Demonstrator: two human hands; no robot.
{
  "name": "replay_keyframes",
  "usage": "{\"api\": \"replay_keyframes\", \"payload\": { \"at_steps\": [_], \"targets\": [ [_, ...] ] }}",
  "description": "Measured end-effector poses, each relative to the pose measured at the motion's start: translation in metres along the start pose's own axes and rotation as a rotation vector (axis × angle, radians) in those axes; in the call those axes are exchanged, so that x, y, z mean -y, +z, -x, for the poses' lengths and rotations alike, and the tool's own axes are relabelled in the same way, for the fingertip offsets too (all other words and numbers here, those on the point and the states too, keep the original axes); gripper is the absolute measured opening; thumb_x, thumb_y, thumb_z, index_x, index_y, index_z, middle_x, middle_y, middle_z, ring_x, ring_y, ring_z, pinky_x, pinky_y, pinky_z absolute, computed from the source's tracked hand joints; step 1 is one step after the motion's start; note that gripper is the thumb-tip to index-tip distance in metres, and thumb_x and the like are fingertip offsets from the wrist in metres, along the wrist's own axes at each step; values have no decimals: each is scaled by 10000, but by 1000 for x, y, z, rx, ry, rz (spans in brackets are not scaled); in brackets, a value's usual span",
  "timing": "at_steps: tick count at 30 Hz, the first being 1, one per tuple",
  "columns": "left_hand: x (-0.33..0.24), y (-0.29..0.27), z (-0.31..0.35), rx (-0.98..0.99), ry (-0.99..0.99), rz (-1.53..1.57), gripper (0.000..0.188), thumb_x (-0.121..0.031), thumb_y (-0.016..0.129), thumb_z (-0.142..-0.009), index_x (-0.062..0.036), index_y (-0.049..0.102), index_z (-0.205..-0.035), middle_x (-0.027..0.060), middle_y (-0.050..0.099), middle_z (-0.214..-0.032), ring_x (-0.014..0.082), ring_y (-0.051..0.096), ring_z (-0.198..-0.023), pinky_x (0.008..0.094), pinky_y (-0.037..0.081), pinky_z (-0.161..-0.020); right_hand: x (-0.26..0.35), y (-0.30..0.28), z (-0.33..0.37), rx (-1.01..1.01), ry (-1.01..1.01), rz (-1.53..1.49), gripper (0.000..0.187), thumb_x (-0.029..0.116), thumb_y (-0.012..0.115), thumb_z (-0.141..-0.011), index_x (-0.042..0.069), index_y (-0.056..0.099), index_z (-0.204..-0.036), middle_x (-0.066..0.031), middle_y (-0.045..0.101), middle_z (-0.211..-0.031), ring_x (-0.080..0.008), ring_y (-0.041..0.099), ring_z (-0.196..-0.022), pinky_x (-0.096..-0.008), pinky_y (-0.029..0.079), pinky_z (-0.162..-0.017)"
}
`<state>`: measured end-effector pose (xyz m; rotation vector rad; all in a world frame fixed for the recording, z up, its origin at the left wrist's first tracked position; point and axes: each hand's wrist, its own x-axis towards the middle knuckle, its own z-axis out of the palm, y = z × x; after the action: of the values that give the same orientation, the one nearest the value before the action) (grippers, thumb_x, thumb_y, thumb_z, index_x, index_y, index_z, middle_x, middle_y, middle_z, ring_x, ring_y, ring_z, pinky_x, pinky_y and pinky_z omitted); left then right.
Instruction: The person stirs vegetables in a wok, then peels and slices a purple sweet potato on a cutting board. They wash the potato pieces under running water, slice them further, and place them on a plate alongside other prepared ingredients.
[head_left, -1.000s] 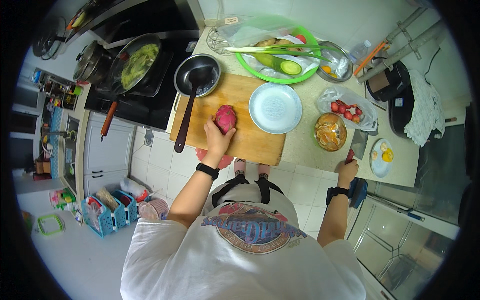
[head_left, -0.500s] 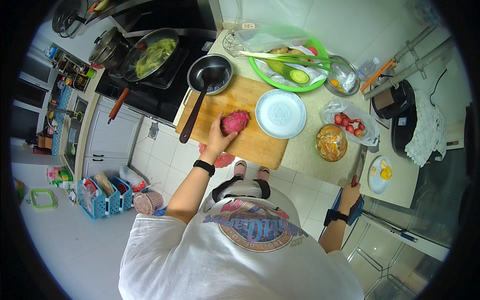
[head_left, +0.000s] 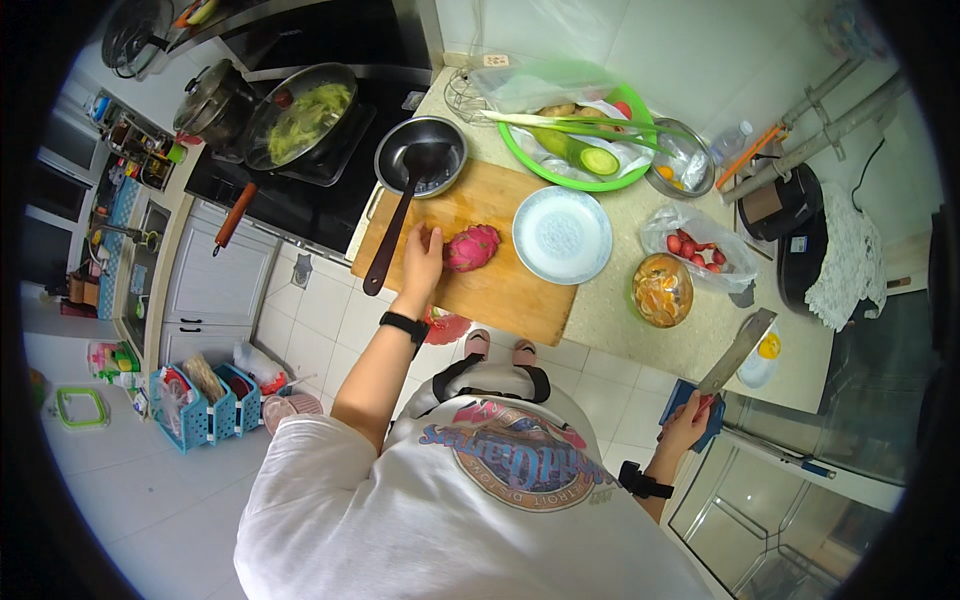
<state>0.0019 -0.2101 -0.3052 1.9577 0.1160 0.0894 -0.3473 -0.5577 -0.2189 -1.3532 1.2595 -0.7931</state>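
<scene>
A pink dragon fruit (head_left: 471,248) lies on the wooden cutting board (head_left: 530,305). Just left of it is my left hand (head_left: 422,264), its fingers stretched out and not wrapped round the fruit; whether they touch it I cannot tell. Off to the right, past the counter's front edge, my right hand (head_left: 684,424) grips the red handle of a kitchen knife (head_left: 736,352). The broad blade points up and to the right, partly covering a small plate (head_left: 757,372) with yellow pieces.
A dark bowl (head_left: 421,157) holds a long-handled ladle (head_left: 393,232). Right of the board stand a white plate (head_left: 562,235), a bowl of orange segments (head_left: 662,290) and bagged red fruits (head_left: 697,248). Behind is a green basket (head_left: 640,178) of vegetables. A pan (head_left: 302,116) of greens sits on the stove.
My left hand has let go of the dragon fruit and shifted left. My right hand has raised the knife, turning its blade over the counter's right end.
</scene>
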Motion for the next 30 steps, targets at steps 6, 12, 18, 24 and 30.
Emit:
{"api": "replay_keyframes", "payload": {
  "at_steps": [6,12,18,24,30],
  "targets": [
    [9,27,-56,-164,-302,343,368,-282,566,-956,34,528,-1140,121,614,-1027,184,587,-934,314,472,-796,37,25,18,69,-29,-88,203,303,569,-954,119,493,-911,45,382,-522,-36,312,-346,-204,212,-300],
    [8,31,-84,-275,-358,678,190,-218,547,-972,-33,558,-933,31,602,-812,126,571,-659,247,474,-587,47,34,33,384,-30,-83,196,270,527,-977,118,479,-863,24,400,-529,-47,329,-350,-204,222,-309],
    [-3,-1,-98,-253,-477,728,139,-197,549,-971,-70,552,-912,17,616,-851,121,597,-689,234,494,-547,62,65,56,729,51,-16,211,280,483,-995,89,507,-910,10,424,-547,-53,341,-376,-202,232,-337],
    [-1,-20,-82,-120,-447,639,147,-234,571,-959,-90,556,-938,5,598,-830,119,611,-765,244,500,-605,75,122,72,1061,267,93,258,303,456,-1007,75,516,-901,28,428,-568,-49,364,-437,-203,249,-382],
    [-3,-37,-21,360,-74,278,262,-124,695,-847,-64,582,-1075,36,612,-1036,162,596,-942,269,471,-836,67,187,91,1236,29,264,325,319,456,-1008,70,540,-816,51,416,-584,-46,389,-475,-208,291,-429]
  ]
}}
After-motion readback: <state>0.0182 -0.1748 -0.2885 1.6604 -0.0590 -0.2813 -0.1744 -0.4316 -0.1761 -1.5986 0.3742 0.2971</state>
